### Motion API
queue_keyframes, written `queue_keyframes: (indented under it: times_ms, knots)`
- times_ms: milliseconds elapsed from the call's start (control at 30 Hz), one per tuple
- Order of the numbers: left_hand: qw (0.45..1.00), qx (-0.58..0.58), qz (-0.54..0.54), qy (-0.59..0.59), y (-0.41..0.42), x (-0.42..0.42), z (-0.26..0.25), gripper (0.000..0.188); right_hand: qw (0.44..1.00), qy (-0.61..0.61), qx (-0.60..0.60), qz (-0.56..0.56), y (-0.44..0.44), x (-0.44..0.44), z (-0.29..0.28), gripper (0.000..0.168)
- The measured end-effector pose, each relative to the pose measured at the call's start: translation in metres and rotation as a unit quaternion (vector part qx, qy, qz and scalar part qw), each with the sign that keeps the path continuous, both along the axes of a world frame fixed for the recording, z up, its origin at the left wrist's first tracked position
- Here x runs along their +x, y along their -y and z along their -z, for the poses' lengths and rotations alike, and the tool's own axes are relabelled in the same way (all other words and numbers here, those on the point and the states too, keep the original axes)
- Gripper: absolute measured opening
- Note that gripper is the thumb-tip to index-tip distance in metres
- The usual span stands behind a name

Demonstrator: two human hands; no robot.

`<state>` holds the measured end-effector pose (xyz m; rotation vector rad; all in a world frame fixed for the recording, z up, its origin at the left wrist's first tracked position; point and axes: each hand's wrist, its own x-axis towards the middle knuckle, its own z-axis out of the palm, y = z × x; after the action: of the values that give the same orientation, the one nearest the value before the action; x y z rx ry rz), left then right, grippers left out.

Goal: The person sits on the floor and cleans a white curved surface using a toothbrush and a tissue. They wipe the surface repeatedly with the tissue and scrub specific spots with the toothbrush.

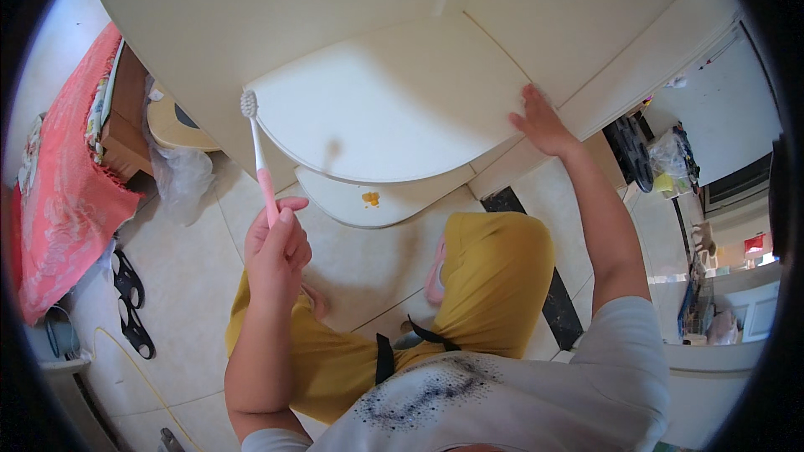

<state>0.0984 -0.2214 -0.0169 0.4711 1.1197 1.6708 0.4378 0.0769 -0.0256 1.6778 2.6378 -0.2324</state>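
A pink-and-white toothbrush [264, 187] is gripped by its handle in my left hand [277, 245], bristle head up. Its bristles are close to the left corner of a rounded white shelf [377, 107]; I cannot tell whether they touch it. My right hand [544, 122] rests at the shelf's right end, against the pale side panel [565, 25], fingers somewhat spread and holding nothing. Below lies a second rounded shelf [339, 204] with an orange-brown smear [370, 199] on its surface. The upper shelf hides the back of the lower one.
To the left, a coral cloth [75, 201] drapes beside a cardboard box [125, 119] and a clear plastic bag [182, 179]. Black sandals [132, 304] and a yellow cable [138, 376] lie on the tiled floor [182, 301]. A dark stone strip [559, 307] crosses the floor at right.
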Motion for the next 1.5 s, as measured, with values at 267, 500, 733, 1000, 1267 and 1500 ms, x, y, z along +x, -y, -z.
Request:
queue_keyframes:
  times_ms: [267,500,733,1000,1267,1500]
  knots:
    - [0.999,0.043,0.018,-0.006,0.012,-0.007,0.001,0.022,0.993,0.014,0.016,-0.116,0.051,-0.064,0.006,0.074]
    - [0.999,0.022,0.025,-0.006,-0.001,0.0,0.004,0.022,0.985,-0.019,0.032,-0.167,0.028,-0.058,0.005,0.072]
    - [0.999,0.007,0.037,-0.024,0.001,0.002,0.007,0.023,0.997,-0.013,0.061,-0.048,-0.06,-0.029,0.018,0.072]
    - [0.997,0.064,0.046,0.008,-0.001,-0.002,0.012,0.023,1.0,-0.023,-0.002,-0.011,-0.12,-0.082,0.013,0.075]
    - [0.999,0.019,0.036,0.019,-0.008,-0.008,0.012,0.024,0.999,0.001,0.024,0.026,-0.181,-0.151,0.014,0.079]
    - [0.999,-0.024,0.015,0.023,-0.008,-0.011,0.001,0.023,0.997,-0.055,0.046,0.029,-0.165,-0.156,0.012,0.073]
